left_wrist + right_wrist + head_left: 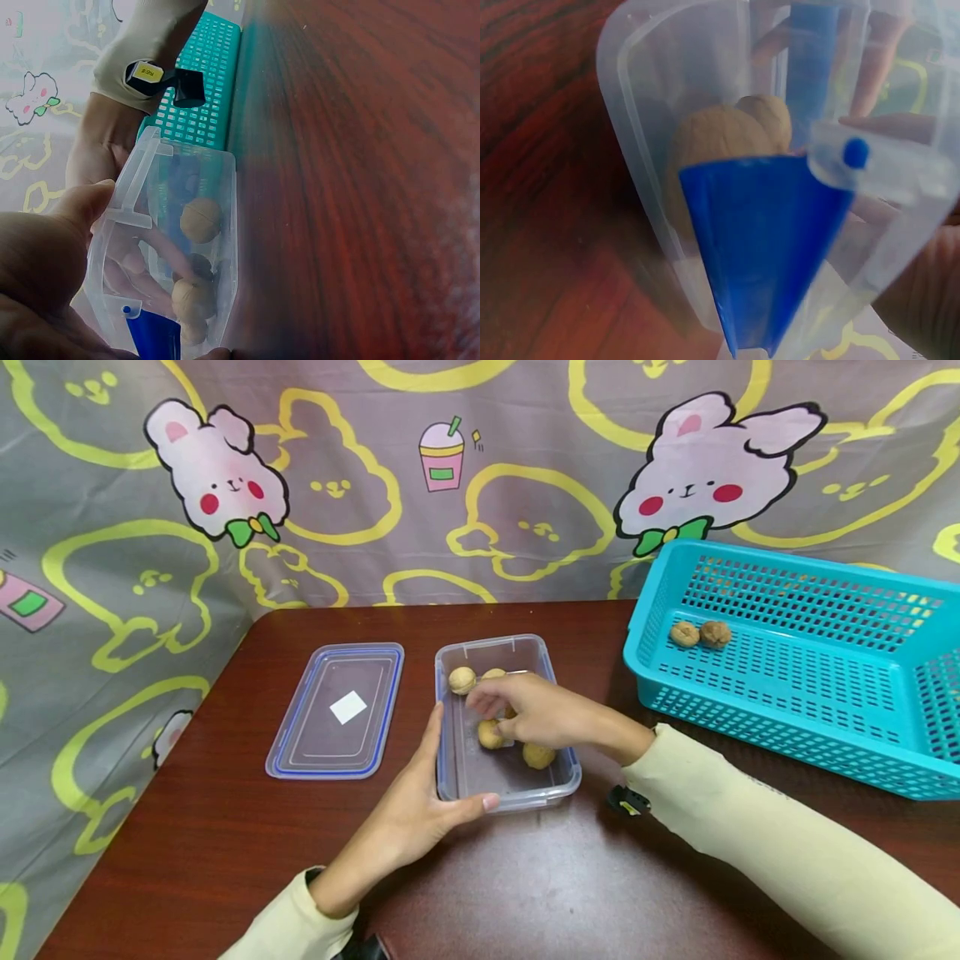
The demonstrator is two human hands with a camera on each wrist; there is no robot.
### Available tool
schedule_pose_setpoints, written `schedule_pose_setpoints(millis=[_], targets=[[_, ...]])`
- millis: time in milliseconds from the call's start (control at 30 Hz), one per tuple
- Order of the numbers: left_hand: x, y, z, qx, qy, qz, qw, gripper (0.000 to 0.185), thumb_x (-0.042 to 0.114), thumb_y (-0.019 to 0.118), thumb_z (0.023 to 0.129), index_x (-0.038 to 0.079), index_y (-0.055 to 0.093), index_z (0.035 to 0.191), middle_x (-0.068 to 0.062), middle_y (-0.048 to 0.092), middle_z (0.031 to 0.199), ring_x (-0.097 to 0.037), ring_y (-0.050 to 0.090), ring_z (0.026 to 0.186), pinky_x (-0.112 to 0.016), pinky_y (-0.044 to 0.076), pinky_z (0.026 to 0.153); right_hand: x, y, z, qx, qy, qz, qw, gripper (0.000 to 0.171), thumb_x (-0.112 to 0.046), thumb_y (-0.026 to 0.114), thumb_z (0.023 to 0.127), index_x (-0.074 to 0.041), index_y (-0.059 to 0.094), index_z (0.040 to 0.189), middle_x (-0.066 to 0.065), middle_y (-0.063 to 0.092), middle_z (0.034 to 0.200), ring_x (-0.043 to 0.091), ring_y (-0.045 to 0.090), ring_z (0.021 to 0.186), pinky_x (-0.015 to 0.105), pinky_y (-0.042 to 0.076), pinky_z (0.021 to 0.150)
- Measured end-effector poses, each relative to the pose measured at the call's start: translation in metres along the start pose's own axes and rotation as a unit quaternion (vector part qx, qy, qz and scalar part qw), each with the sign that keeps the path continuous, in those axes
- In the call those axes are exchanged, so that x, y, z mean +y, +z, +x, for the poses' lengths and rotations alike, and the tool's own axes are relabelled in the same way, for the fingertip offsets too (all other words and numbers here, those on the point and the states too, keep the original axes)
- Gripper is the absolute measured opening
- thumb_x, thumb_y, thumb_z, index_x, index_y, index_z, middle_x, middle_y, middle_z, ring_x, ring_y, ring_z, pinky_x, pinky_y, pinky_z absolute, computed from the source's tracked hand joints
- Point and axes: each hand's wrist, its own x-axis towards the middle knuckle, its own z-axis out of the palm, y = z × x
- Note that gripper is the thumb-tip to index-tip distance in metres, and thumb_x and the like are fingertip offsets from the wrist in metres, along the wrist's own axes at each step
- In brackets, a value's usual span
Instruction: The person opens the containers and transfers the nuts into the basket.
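Note:
A clear plastic container [467, 777] with blue side clips stands on the table, and several walnuts lie in it. My left hand [416, 810] holds its near left corner, thumb over the front rim and fingers along the left wall. Inside the container is my right hand [536, 706], its fingers loosely bent above the nuts. One walnut [491, 734] lies by its thumb, another walnut [537, 755] under the wrist, and a third walnut [462, 681] at the far left corner. Part of another nut is hidden under the hand.
To the left, the container's clear lid [307, 739] with a blue seal and a white label lies flat. A turquoise basket [757, 727] on the right holds two walnuts [699, 634]. A patterned cloth [360, 568] hangs behind the table.

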Motion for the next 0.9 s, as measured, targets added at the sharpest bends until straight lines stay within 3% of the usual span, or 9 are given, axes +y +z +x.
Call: schedule_pose_setpoints(millis=[133,367,667,900], targets=[[0.0,0.0,0.0,-0.001,0.001,-0.003,1.0,0.13,0.037,0.089,0.084,0.02,-0.008,0.17,-0.016,0.015,0.175,-0.032,0.04,0.15,-0.055,0.029,0.127,-0.001,0.004,0.003,0.009,-0.001,0.0,1.0,0.042,0.012,0.059,0.089,0.003,0.067,0.129,0.017,0.07,0.122,0.028,0.069,0.115,0.044,0.056,0.104],[0.0,-0.001,0.0,-0.002,0.004,-0.003,1.0,0.13,0.036,0.089,0.084,0.019,-0.007,0.17,-0.013,0.01,0.176,-0.032,0.03,0.156,-0.055,0.024,0.129,0.0,0.013,0.008,0.03,-0.012,0.003,0.999,0.04,0.011,0.059,0.086,0.005,0.068,0.125,0.018,0.071,0.12,0.029,0.07,0.112,0.044,0.056,0.103],[0.0,-0.001,0.0,-0.003,0.012,-0.012,0.9998,0.129,0.033,0.089,0.084,0.022,-0.006,0.17,-0.013,0.016,0.175,-0.03,0.029,0.157,-0.054,0.024,0.129,0.0,0.024,0.014,0.026,0.049,0.022,0.998,0.034,0.009,0.066,0.083,-0.001,0.07,0.116,0.01,0.075,0.108,0.024,0.069,0.107,0.04,0.056,0.099],[-0.001,-0.001,0.0,-0.003,0.019,-0.018,0.9996,0.129,0.03,0.089,0.084,0.021,-0.006,0.17,-0.014,0.019,0.175,-0.029,0.033,0.155,-0.053,0.026,0.128,0.0,0.028,0.016,0.015,0.065,0.011,0.998,0.033,0.006,0.072,0.081,-0.006,0.072,0.112,0.007,0.076,0.106,0.021,0.07,0.106,0.039,0.056,0.099]])
